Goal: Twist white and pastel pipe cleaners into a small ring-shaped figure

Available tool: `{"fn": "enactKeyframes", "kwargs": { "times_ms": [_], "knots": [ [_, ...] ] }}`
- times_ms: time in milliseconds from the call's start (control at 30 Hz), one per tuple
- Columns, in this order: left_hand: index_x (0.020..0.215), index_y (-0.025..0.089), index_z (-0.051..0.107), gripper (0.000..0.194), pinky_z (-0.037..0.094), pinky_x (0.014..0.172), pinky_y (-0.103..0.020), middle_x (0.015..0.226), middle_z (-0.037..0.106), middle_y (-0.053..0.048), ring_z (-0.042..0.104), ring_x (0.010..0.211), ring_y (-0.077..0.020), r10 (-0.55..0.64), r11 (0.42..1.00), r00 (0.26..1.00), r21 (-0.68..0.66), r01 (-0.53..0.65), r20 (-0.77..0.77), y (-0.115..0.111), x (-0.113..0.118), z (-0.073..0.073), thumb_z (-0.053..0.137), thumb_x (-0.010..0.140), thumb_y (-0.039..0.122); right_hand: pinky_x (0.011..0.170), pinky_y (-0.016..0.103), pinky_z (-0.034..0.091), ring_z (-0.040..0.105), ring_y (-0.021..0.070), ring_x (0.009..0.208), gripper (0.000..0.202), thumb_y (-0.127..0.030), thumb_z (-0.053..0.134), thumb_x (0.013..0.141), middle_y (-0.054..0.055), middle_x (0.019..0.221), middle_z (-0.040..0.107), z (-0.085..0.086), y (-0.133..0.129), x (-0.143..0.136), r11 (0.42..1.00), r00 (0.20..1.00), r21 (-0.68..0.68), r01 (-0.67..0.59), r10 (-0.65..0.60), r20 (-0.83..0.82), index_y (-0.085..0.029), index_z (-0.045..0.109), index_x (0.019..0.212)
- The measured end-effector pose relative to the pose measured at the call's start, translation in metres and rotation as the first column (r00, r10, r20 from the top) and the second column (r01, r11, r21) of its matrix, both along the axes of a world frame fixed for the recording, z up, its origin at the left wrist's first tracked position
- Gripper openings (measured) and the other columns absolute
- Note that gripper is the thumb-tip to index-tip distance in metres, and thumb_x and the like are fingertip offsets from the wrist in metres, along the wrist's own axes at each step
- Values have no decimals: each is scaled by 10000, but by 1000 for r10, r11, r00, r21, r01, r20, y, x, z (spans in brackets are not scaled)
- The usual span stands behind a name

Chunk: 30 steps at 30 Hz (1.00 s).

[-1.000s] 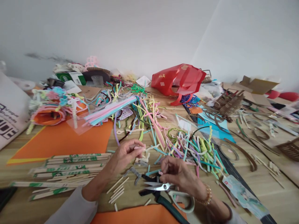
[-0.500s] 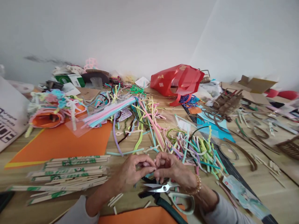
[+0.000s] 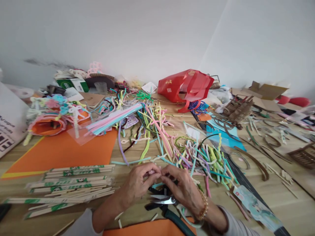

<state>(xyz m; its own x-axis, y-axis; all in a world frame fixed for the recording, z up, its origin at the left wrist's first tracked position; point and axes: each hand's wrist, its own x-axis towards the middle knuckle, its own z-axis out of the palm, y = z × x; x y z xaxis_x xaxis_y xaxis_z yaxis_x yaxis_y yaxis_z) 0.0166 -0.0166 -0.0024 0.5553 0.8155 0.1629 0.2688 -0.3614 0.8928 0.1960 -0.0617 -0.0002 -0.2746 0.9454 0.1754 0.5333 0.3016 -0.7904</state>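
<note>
- Left hand (image 3: 140,182): fingers closed on pink piece (image 3: 152,171).
- Right hand (image 3: 183,185): fingers curled, tips meeting left fingertips; grip contents cannot be determined.
- Scissors (image 3: 168,200): below right fingers, blades parted.
- Fuzzy stems (image 3: 194,154): beyond the fingers, rightward.
- Wrapped sticks (image 3: 73,180): left of left fingers.
- Orange sheet (image 3: 147,228): below both hands' fingers.

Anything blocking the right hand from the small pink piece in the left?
Nothing visible does. The left hand holds the small pink piece; the right hand's fingertips are right beside it. The scissors lie below, off that short path.
</note>
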Motion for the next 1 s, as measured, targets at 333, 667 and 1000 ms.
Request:
{"fn": "enactKeyframes", "kwargs": {
  "times_ms": [333, 667, 1000],
  "knots": [
    [746, 181, 623, 177, 433, 635, -237, 689, 627, -20, 563, 653, -158, 33, 999, 999, -19, -33, -16, 1, 0, -1, 542, 840, 306, 635, 225, 393, 533, 128, 676, 205, -230, 424, 968, 19, 751, 589, 1, 0, 1, 992, 995, 90, -89, 84, 56, -180, 573, 837],
    [757, 162, 627, 194, 411, 589, -224, 685, 614, -13, 552, 609, -140, 10, 995, 1000, -103, -7, 29, 5, -1, -8, 557, 835, 325, 651, 222, 380, 516, 126, 683, 201, -219, 410, 974, 11, 749, 572, 0, -2, 2, 995, 993, 41, -93, 90, 73, -181, 554, 840],
    [813, 147, 660, 233, 432, 671, -248, 682, 645, -18, 580, 675, -149, 61, 939, 979, -343, 10, 196, 10, -7, 4, 543, 862, 342, 640, 224, 396, 553, 129, 679, 199, -247, 442, 960, 10, 747, 610, 13, 4, 16, 1000, 991, -9, -13, 14, 136, -177, 590, 845]
  ]
}}
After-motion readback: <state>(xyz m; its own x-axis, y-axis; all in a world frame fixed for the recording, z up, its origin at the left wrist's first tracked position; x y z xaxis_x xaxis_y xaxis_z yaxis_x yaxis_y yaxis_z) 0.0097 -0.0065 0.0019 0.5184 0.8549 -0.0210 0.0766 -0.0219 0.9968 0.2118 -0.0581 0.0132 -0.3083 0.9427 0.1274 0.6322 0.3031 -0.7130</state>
